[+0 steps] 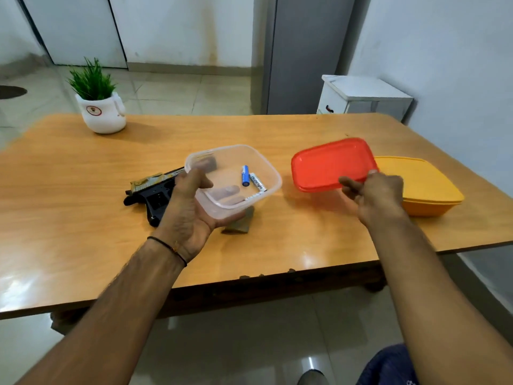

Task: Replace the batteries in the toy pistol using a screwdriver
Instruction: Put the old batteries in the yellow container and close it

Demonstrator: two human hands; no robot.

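The toy pistol (151,191) lies flat on the table (83,190), just left of the clear tub (261,162) and partly hidden behind the left hand (188,209). That hand cups the tub from beneath, thumb over the rim. Two batteries (245,177) lie inside the tub, touching. Right of the tub, the right hand (377,195) pinches a red lid (330,162). The risk is that the one-handed hold lets the tub tip and the loose batteries roll out. No screwdriver shows.
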